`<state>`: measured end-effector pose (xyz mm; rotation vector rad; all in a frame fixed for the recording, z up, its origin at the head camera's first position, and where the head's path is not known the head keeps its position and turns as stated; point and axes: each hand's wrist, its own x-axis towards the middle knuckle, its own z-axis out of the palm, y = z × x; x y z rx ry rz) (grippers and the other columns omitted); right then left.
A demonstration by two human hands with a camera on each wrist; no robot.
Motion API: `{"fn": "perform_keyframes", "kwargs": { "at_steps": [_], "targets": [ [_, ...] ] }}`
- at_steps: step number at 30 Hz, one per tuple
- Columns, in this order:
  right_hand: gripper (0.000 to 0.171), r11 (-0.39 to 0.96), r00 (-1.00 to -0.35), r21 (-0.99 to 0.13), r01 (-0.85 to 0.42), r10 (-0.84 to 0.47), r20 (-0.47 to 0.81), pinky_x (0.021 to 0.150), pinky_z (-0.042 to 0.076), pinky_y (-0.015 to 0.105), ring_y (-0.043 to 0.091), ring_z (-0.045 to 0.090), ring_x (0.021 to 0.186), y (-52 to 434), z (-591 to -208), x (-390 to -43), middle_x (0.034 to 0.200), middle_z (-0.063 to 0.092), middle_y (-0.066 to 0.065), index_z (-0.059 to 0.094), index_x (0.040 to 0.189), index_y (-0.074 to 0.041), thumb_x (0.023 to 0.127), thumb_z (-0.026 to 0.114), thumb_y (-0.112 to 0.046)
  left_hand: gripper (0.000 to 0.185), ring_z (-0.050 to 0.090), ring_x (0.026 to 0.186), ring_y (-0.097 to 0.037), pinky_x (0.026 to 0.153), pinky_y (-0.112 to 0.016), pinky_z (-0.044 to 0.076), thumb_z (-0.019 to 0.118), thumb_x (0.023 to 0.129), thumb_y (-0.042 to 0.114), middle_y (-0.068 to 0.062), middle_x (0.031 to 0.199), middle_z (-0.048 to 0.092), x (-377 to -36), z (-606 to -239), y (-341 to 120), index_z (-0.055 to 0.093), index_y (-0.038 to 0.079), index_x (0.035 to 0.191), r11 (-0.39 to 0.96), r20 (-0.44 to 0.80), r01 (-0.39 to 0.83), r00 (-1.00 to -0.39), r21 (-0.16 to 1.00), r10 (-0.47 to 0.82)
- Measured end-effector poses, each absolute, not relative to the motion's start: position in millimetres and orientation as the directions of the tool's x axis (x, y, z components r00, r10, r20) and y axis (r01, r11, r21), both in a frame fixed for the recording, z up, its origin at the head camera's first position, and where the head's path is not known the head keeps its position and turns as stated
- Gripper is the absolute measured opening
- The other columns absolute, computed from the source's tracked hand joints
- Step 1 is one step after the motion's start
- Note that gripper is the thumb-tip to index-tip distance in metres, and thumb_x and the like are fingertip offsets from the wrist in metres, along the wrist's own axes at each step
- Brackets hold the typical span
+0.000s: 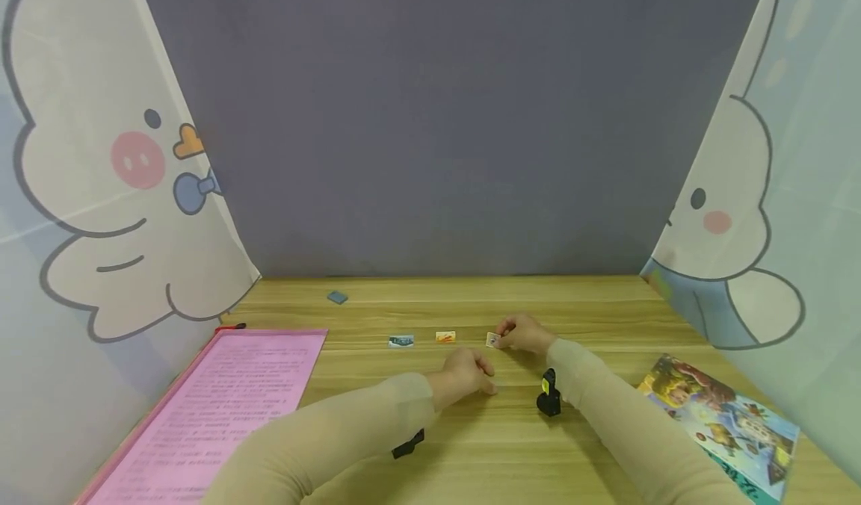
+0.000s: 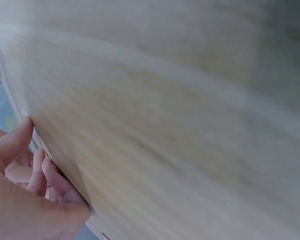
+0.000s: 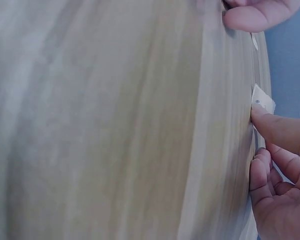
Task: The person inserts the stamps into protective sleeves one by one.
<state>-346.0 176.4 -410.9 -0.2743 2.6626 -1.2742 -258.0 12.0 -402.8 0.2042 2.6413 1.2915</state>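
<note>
My right hand [image 1: 526,335] pinches the edge of a small pale card [image 1: 492,340] at the table's middle. In the right wrist view the thumb lies against that card [image 3: 263,99], and its other fingers are curled below. My left hand [image 1: 463,375] is nearer to me and to the left, its fingers loosely bent at the wooden surface with nothing visible in them. To the left of the held card lie a small card with an orange picture [image 1: 445,337] and one with a blue picture [image 1: 401,341], in a rough row.
A small grey-blue flat piece [image 1: 338,296] lies farther back on the left. A pink sheet of text [image 1: 262,385] covers the left side of the table [image 1: 471,460]. On the right is a colourful picture book [image 1: 733,423]. A grey panel [image 1: 430,131] rises behind.
</note>
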Motion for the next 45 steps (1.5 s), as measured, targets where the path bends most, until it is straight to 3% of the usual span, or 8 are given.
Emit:
{"fn": "perform_keyframes", "kwargs": {
  "at_steps": [7,12,17,25,30,35,41,45],
  "targets": [
    [0.019,0.604,-0.966,-0.791,-0.098,-0.248,-0.07,0.055,0.042,0.022,0.013,0.047,0.067,179,-412,-348,0.076,0.052,0.003,0.055,0.082,-0.003,0.072,0.071,-0.008,0.021,0.044,0.067,-0.014,0.062,-0.024,0.044,0.079,0.059,0.005,0.002,0.074,0.051,-259,-399,12,0.063,0.007,0.072,0.615,-0.12,0.039,-0.969,0.788,0.214],
    [0.016,0.583,-0.962,-0.806,-0.1,-0.264,-0.072,0.058,0.043,0.024,0.015,0.047,0.07,178,-412,-345,0.079,0.053,0.003,0.057,0.081,-0.003,0.074,0.069,-0.009,0.019,0.046,0.073,-0.015,0.078,-0.035,0.046,0.078,0.059,0.003,0.001,0.077,0.054,-259,-399,12,0.062,0.006,0.07,0.612,-0.124,0.045,-0.965,0.79,0.231],
    [0.013,0.573,-0.963,-0.817,-0.058,-0.247,-0.105,0.06,0.041,0.025,0.016,0.046,0.072,177,-412,-344,0.082,0.054,0.003,0.059,0.082,-0.004,0.076,0.068,-0.012,0.018,0.047,0.077,-0.015,0.088,-0.045,0.041,0.077,0.059,0.002,0.001,0.079,0.055,-258,-399,11,0.062,0.005,0.069,0.6,-0.127,0.043,-0.963,0.799,0.239],
    [0.018,0.535,-0.963,-0.845,0.005,-0.226,-0.149,0.071,0.043,0.029,0.02,0.049,0.085,178,-412,-348,0.093,0.057,0.006,0.061,0.09,-0.004,0.079,0.065,-0.018,0.015,0.051,0.08,-0.016,0.089,-0.046,0.041,0.077,0.06,0.006,0.001,0.08,0.059,-260,-398,9,0.063,0.007,0.064,0.622,-0.103,0.071,-0.966,0.78,0.239],
    [0.023,0.498,-0.962,-0.867,0.021,-0.226,-0.153,0.074,0.043,0.03,0.021,0.05,0.087,182,-410,-348,0.096,0.057,0.008,0.06,0.096,-0.001,0.081,0.063,-0.018,0.013,0.051,0.075,-0.015,0.077,-0.034,0.048,0.075,0.064,0.011,0.001,0.077,0.058,-264,-396,9,0.063,0.009,0.064,0.621,-0.135,0.041,-0.963,0.783,0.233],
    [0.027,0.473,-0.965,-0.881,0.022,-0.222,-0.143,0.073,0.045,0.03,0.021,0.052,0.084,185,-406,-345,0.094,0.059,0.01,0.057,0.102,0.005,0.081,0.06,-0.012,0.012,0.048,0.072,-0.015,0.066,-0.027,0.045,0.072,0.069,0.006,0.002,0.075,0.055,-264,-391,11,0.061,0.008,0.067,0.563,-0.161,0.02,-0.95,0.826,0.269],
    [0.027,0.37,-0.973,-0.928,0.046,-0.193,-0.125,0.069,0.051,0.031,0.019,0.056,0.072,184,-403,-343,0.09,0.058,0.017,0.051,0.106,0.012,0.083,0.054,-0.003,0.01,0.053,0.072,-0.016,0.066,-0.03,0.049,0.068,0.072,0.002,-0.001,0.077,0.058,-265,-389,8,0.061,0.004,0.077,0.455,-0.168,-0.014,-0.939,0.89,0.301],
    [0.028,0.336,-0.978,-0.938,0.079,-0.156,-0.138,0.071,0.051,0.032,0.022,0.056,0.078,186,-399,-343,0.096,0.055,0.019,0.048,0.109,0.009,0.086,0.052,-0.005,0.011,0.057,0.074,-0.019,0.07,-0.035,0.05,0.066,0.075,0.003,-0.005,0.078,0.06,-267,-385,5,0.062,0.003,0.084,0.428,-0.194,-0.04,-0.927,0.903,0.322]
  ]
}}
